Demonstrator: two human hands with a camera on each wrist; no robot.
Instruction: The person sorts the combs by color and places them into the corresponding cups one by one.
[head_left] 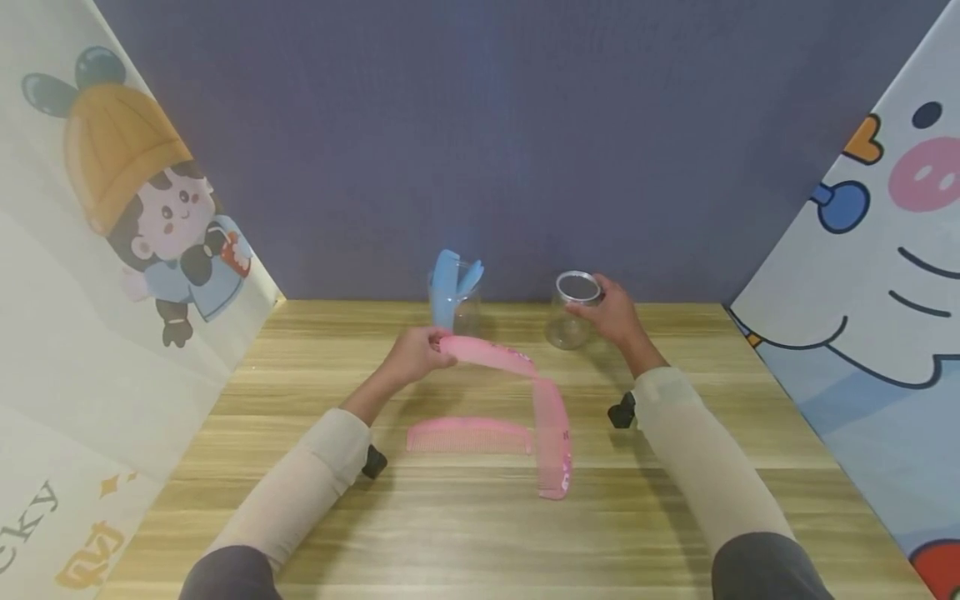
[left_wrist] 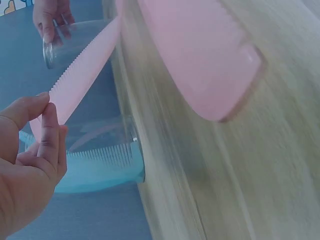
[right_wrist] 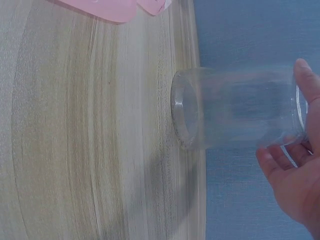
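Pink comb point(head_left: 491, 357), wooden table point(head_left: 675, 500), blue wall point(head_left: 525, 125)

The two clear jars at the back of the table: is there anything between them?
In the head view, only bare table lies between the jar with blue combs and the empty jar that the right hand holds.

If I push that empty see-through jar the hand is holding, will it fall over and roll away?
Probably, if shoved near the top. The empty clear jar stands upright and taller than wide, so it looks tippy; the right hand steadies it at the rim. Its round wall would likely let it roll on the smooth wooden table. It looks light and maybe slippery.
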